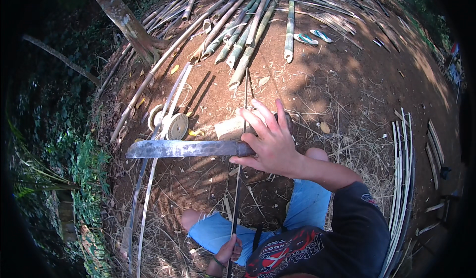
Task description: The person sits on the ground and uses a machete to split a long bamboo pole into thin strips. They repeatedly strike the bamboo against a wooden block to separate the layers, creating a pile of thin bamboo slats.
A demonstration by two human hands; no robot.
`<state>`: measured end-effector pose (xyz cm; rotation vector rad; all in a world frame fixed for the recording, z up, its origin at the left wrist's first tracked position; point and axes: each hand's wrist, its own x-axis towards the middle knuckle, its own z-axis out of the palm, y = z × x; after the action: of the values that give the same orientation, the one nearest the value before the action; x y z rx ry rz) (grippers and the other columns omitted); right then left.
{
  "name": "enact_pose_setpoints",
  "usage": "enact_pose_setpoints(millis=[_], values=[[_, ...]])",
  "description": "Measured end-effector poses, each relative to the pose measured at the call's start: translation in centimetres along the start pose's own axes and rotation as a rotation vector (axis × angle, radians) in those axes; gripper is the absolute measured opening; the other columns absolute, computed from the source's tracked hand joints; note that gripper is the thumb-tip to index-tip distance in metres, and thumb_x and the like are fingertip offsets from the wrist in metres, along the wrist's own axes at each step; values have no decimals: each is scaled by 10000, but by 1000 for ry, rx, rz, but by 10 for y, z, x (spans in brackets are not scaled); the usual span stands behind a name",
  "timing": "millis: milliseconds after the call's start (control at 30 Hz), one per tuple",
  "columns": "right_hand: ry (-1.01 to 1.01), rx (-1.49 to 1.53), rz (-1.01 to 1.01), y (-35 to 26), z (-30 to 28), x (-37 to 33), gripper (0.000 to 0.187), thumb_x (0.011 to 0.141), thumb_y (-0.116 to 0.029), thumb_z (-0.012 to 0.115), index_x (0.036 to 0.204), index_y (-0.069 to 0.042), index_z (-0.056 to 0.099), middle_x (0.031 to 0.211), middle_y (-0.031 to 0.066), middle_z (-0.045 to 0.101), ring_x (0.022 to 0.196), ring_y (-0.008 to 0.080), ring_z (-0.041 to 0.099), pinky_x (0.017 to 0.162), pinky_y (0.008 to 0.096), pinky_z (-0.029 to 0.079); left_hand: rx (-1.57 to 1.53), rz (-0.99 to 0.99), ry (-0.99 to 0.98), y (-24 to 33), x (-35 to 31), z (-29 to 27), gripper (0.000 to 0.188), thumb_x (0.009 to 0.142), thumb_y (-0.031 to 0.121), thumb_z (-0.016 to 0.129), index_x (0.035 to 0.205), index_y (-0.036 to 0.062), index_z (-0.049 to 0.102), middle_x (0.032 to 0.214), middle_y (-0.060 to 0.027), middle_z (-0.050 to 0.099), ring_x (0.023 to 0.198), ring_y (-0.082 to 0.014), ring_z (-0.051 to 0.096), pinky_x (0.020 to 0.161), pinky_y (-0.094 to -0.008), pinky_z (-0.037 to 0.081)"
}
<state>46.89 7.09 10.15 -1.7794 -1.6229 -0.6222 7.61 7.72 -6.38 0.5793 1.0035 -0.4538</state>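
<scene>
My right hand (271, 146) is at the handle end of a machete (186, 149), thumb and forefinger about it, the other fingers stretched out. The blade is level and points left; most of the handle is hidden behind the hand. Low in the view, my left hand (229, 251) is closed around a long, thin, dark bamboo strip (238, 193). That strip runs away from me, passing beneath the machete and across a short log (229, 128) on the ground. My knees in blue jeans (310, 203) are bent on either side.
Green bamboo poles (243, 55) are heaped at the far side, with sandals (306, 39) to their right. Two round discs (177, 126) and pale strips (148, 193) are on the left. More split strips (399, 179) lie at right. A tree trunk (124, 20) rises far left.
</scene>
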Motion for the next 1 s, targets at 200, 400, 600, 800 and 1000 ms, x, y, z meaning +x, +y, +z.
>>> enact_pose_setpoints(millis=[200, 400, 600, 800, 1000], values=[[-28, -39, -26, -2, -3, 1, 580, 825, -586, 676, 983, -28, 658, 1413, 158, 493, 1385, 410, 379, 1106, 738, 209, -10, 1, -5, 4, -4, 8, 506, 1049, 601, 301, 997, 140, 504, 616, 58, 310, 458, -46, 250, 410, -207, 223], [-66, -68, -32, -2, -4, 1, 606, 816, -590, 674, 1033, -24, 661, 1417, 154, 491, 1393, 397, 374, 1109, 736, 210, 36, 23, 13, 3, -3, 6, 503, 1048, 602, 310, 995, 141, 503, 611, 61, 304, 459, -44, 251, 410, -207, 220], [-69, -80, -40, -2, -3, 0, 657, 808, -595, 672, 1099, -6, 655, 1418, 154, 492, 1399, 382, 374, 1114, 734, 199, 2, 2, -14, -1, 3, -1, 505, 1043, 609, 318, 989, 142, 502, 608, 68, 296, 459, -44, 254, 409, -208, 220], [-78, -102, -44, -2, -4, -1, 670, 806, -594, 672, 1125, -5, 652, 1422, 142, 494, 1403, 361, 378, 1116, 736, 185, 2, 26, 4, 4, 4, 3, 512, 1042, 610, 333, 981, 126, 490, 604, 62, 312, 456, -51, 265, 411, -225, 220], [-89, -78, -41, -1, -6, -2, 621, 807, -582, 677, 1029, -2, 682, 1420, 149, 497, 1403, 359, 378, 1128, 716, 189, 24, 23, -2, 14, 10, 6, 516, 1039, 616, 327, 986, 131, 495, 617, 55, 326, 456, -51, 265, 411, -216, 221]])
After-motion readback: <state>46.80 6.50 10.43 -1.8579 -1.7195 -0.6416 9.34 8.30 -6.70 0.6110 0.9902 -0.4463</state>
